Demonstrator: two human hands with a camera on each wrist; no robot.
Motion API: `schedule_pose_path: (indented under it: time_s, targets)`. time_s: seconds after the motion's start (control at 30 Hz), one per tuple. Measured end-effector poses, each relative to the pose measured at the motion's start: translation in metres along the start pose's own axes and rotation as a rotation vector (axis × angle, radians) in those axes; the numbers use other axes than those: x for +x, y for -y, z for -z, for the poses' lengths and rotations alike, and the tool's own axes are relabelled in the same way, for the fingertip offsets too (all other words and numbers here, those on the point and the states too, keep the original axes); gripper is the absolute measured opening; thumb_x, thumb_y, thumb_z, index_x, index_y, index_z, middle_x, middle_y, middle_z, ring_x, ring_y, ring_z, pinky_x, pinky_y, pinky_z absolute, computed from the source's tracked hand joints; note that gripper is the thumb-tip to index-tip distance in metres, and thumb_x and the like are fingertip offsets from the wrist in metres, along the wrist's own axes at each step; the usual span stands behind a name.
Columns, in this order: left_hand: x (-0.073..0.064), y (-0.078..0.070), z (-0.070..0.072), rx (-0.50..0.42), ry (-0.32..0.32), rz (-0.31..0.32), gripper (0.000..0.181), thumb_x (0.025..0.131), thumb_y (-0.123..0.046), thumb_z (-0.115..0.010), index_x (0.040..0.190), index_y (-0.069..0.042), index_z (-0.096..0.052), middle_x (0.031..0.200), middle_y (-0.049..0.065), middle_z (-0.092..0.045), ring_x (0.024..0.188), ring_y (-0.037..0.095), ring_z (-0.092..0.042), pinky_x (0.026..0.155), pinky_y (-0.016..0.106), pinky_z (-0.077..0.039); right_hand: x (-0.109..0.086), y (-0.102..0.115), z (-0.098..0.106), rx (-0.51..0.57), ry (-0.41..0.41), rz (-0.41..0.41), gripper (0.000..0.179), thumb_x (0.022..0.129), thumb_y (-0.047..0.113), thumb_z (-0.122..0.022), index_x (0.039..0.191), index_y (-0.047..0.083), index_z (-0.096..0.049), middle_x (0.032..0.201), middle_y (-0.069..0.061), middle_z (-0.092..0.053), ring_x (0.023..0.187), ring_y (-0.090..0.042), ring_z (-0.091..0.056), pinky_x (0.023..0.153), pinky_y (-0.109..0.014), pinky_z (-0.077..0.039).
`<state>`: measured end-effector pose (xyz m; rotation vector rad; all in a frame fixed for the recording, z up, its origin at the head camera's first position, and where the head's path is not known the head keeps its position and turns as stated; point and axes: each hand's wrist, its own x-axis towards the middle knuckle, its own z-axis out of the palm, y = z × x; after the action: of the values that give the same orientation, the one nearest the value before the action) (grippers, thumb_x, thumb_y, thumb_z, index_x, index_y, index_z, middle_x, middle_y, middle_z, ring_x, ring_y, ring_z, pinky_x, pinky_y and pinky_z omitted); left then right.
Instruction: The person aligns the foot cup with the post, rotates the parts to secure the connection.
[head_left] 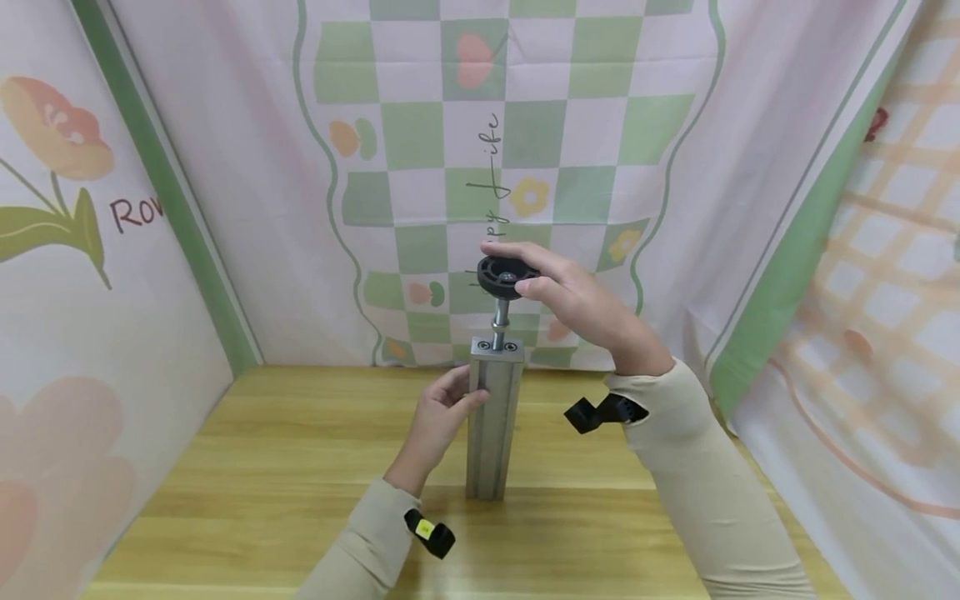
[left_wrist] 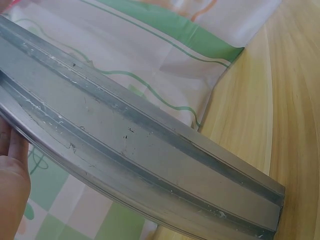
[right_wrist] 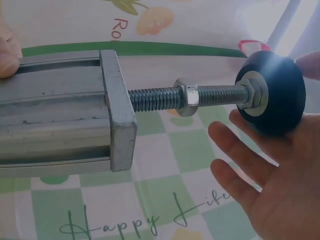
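Observation:
A grooved aluminium profile (head_left: pixel 491 425) stands upright on the wooden table. My left hand (head_left: pixel 438 417) grips it by its upper left side, thumb across the front. From the end plate (right_wrist: pixel 121 112) on top of the profile rises a levelling foot's threaded rod (right_wrist: pixel 155 99), with a hex nut (right_wrist: pixel 188 97) partway along it. The foot's round black base (head_left: pixel 498 287) faces upward at the rod's far end. Thumb and fingers of my right hand (head_left: pixel 585 304) hold this base by its rim. In the left wrist view, scuffs mark the profile's long face (left_wrist: pixel 125 132).
The wooden table (head_left: pixel 300 450) reaches back to a checked fabric curtain (head_left: pixel 480 125). More printed cloth hangs at the left (head_left: pixel 112 333) and the right (head_left: pixel 847 375). Small black cameras are strapped to both sleeves.

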<state>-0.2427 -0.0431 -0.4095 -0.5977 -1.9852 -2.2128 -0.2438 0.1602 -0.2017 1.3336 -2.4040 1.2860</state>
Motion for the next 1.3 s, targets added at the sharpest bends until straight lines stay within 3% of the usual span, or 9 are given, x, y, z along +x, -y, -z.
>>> schedule_pose_path:
  time_s: [0.2,0.33,0.47,0.67,0.8,1.0,1.17,1.3]
  targets:
    - [0.001,0.001,-0.001,-0.003,-0.006,0.003,0.04,0.093,-0.017,-0.074,0.13,-0.006,-0.064,0.107,0.006,-0.067,0.096,0.02,-0.062,0.081,0.025,-0.055,0.001,-0.004,-0.001,0.064,-0.019,0.011,0.051,0.104,0.024,-0.047,0.153,0.012,-0.042,0.154,-0.006,-0.04,0.123,-0.024,-0.053,0.101,-0.032,-0.047]
    - [0.001,0.001,-0.001,-0.012,-0.006,0.003,0.039,0.093,-0.015,-0.074,0.13,-0.005,-0.064,0.107,0.007,-0.067,0.096,0.019,-0.062,0.081,0.025,-0.055,0.0,-0.004,-0.003,0.045,-0.055,-0.015,0.051,0.102,0.029,-0.052,0.151,0.015,-0.046,0.151,-0.004,-0.043,0.122,-0.023,-0.053,0.098,-0.038,-0.049]
    - [0.0,0.001,-0.002,-0.003,-0.008,0.001,0.039,0.093,-0.015,-0.074,0.13,-0.005,-0.064,0.106,0.007,-0.067,0.096,0.019,-0.062,0.081,0.025,-0.055,0.0,-0.004,-0.005,-0.028,-0.104,-0.049,0.051,0.1,0.038,-0.056,0.149,0.022,-0.05,0.146,0.001,-0.048,0.127,-0.021,-0.048,0.103,-0.048,-0.043]
    - [0.0,0.001,-0.002,0.009,-0.007,0.0,0.038,0.094,-0.015,-0.073,0.129,-0.006,-0.064,0.106,0.007,-0.067,0.096,0.019,-0.062,0.081,0.025,-0.055,0.002,-0.005,-0.009,-0.098,-0.205,-0.093,0.048,0.095,0.042,-0.066,0.14,0.026,-0.059,0.132,0.003,-0.057,0.127,-0.016,-0.049,0.11,-0.046,-0.038]
    - [0.0,0.0,-0.002,0.008,-0.005,0.0,0.038,0.094,-0.015,-0.073,0.13,-0.006,-0.064,0.107,0.007,-0.068,0.097,0.019,-0.062,0.082,0.026,-0.055,0.005,-0.006,-0.014,-0.105,-0.271,-0.12,0.047,0.091,0.041,-0.074,0.131,0.02,-0.063,0.122,0.002,-0.062,0.117,-0.016,-0.057,0.101,-0.043,-0.046]
    - [0.0,-0.001,-0.002,0.003,-0.005,-0.004,0.038,0.094,-0.015,-0.073,0.13,-0.006,-0.064,0.107,0.006,-0.068,0.097,0.018,-0.062,0.081,0.026,-0.055,0.009,-0.006,-0.02,-0.091,-0.298,-0.156,0.055,0.088,0.044,-0.077,0.125,0.011,-0.052,0.112,-0.002,-0.066,0.099,-0.017,-0.062,0.087,-0.041,-0.05]
    - [0.0,-0.002,-0.001,-0.016,0.002,-0.015,0.038,0.094,-0.014,-0.073,0.13,-0.005,-0.064,0.105,0.006,-0.067,0.093,0.017,-0.06,0.079,0.024,-0.054,0.01,-0.003,-0.024,-0.105,-0.305,-0.189,0.061,0.087,0.051,-0.075,0.125,0.012,-0.046,0.117,-0.003,-0.064,0.088,-0.019,-0.064,0.073,-0.037,-0.055]
    - [0.001,-0.002,-0.001,-0.015,0.005,-0.017,0.038,0.094,-0.015,-0.073,0.13,-0.005,-0.064,0.103,0.005,-0.066,0.092,0.016,-0.06,0.078,0.024,-0.054,0.01,-0.004,-0.026,-0.096,-0.305,-0.158,0.06,0.089,0.051,-0.072,0.128,0.013,-0.048,0.123,-0.002,-0.064,0.085,-0.019,-0.065,0.068,-0.037,-0.056]
